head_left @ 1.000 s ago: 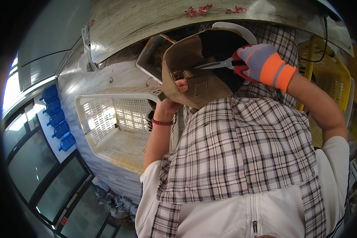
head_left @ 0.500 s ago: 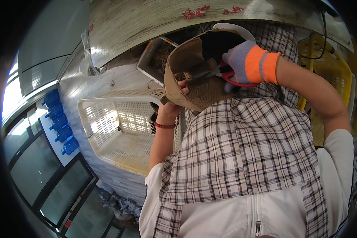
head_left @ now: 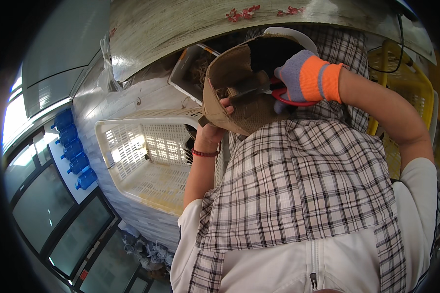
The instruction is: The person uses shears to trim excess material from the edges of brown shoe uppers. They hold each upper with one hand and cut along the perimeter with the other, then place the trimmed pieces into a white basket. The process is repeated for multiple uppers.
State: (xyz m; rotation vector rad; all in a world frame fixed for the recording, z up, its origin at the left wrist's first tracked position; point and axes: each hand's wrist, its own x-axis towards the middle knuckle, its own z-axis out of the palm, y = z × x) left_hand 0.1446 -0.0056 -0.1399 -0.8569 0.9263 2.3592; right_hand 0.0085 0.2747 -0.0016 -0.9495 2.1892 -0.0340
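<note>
A tan fabric cap is tilted over my lap with its dark inside facing up. My left hand, bare with a red bead bracelet at the wrist, grips the cap's left edge; its fingertips show inside. In a grey and orange glove, my right hand is closed around red-handled scissors. Their blades point left into the cap, beside a brown flap or band along the inside. Whether the blades are cutting the material cannot be made out.
Left of me stands a white plastic basket. A small box of scraps sits beyond the cap, below a wood-patterned table. Yellow baskets are at the right. Blue water jugs line the far left.
The inner flap stands out more around the scissor blades, and the blades show less. Both hands keep nearly the same places.
</note>
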